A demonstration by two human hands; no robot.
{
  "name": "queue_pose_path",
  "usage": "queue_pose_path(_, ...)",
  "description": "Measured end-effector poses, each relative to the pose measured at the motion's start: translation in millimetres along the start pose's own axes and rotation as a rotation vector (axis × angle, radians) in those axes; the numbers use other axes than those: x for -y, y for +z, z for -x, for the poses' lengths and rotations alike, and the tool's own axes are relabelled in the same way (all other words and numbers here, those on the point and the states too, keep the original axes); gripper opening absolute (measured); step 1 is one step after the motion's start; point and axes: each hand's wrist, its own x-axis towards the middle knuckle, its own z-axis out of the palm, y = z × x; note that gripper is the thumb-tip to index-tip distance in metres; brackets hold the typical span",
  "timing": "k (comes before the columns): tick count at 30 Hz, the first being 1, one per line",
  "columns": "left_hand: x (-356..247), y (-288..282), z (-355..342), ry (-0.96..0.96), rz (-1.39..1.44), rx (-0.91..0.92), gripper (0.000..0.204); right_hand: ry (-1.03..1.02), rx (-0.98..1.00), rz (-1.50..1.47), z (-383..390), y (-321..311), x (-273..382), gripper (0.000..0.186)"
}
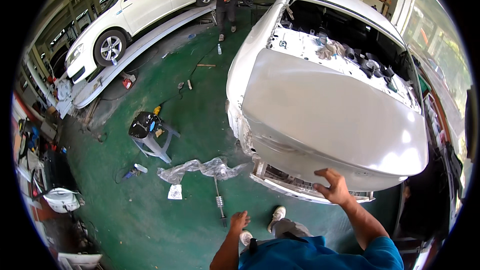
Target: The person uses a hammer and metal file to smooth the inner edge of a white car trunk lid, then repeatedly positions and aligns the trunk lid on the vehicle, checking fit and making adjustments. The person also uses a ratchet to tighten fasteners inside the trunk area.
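Observation:
My right hand (334,186) is raised at the rear edge of a grey trunk lid (330,105) on a partly stripped white car (245,60). Its fingers are bent and apart, with nothing seen in them; whether it touches the lid I cannot tell. Below the lid, the bare rear bumper beam (285,185) is exposed. Down by my feet hangs my left hand (240,220), empty, its fingers loosely parted. Beside it on the green floor lies a slide hammer (219,201), a metal rod with a ribbed weight.
Crumpled plastic sheeting (182,171) and a paper sheet (175,192) lie left of the bumper. A stool (152,145) carries tools. A power tool (132,173) rests nearby. Another white car (145,5) stands on a ramp (145,43); a person (225,0) stands beyond.

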Motion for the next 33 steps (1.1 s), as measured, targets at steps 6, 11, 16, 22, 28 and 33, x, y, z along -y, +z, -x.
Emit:
queue_pose_path(6,-172,58,-16,0.305,0.06,-0.01,0.046,0.803,0.155,-0.608,105,88,-104,0.042)
queue_pose_path(11,-332,78,-7,0.563,0.053,-0.107,0.059,1.336,0.013,-1.152,129,159,-175,0.04)
queue_pose_path(16,-439,102,-12,0.623,0.015,-0.114,0.074,1.522,-0.318,-1.538,114,225,-238,0.033)
queue_pose_path(22,-502,96,-32,0.689,-0.155,-0.133,0.074,0.983,-0.392,-1.588,132,332,-303,0.031)
queue_pose_path(28,-551,90,-68,1.392,-1.017,-0.104,0.065,0.956,-1.151,-3.001,185,376,-364,0.035)
queue_pose_path(33,-606,98,-91,1.555,-1.153,0.037,0.052,0.751,-1.392,-3.179,147,374,-331,0.048)
